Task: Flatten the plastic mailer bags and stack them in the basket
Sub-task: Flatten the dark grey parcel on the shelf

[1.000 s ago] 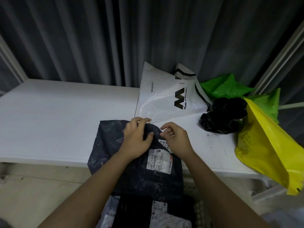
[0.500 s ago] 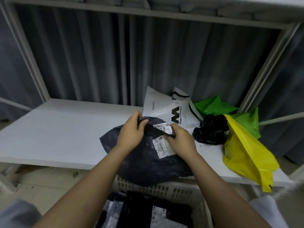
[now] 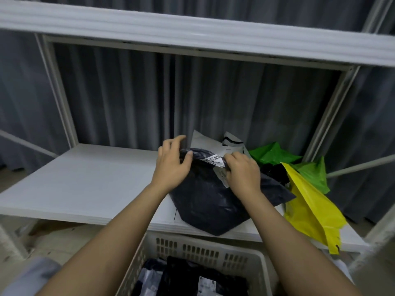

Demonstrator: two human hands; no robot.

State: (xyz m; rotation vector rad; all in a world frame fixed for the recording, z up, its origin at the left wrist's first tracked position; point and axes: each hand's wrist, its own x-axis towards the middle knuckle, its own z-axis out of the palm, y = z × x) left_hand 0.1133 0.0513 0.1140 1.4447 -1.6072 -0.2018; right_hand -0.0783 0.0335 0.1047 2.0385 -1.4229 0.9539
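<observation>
A dark navy mailer bag (image 3: 209,206) with a white shipping label lies on the white shelf (image 3: 89,184), its lower corner hanging over the front edge. My left hand (image 3: 172,165) pinches its top edge with thumb and fingers. My right hand (image 3: 243,173) grips the same edge at the label, partly covering it. Below the shelf stands a white slotted basket (image 3: 192,251) holding dark flattened mailers (image 3: 192,278).
Behind the navy bag lean a white mailer (image 3: 205,142), a green bag (image 3: 273,153) and a crumpled black bag (image 3: 275,171). A yellow bag (image 3: 310,210) droops over the shelf's right front edge. An upper shelf beam (image 3: 192,33) crosses overhead; grey curtains hang behind.
The bag's top edge has been lifted and folded toward me, and both hands now sit higher in view. The camera has tilted up, showing the upper shelf beam and more of the basket.
</observation>
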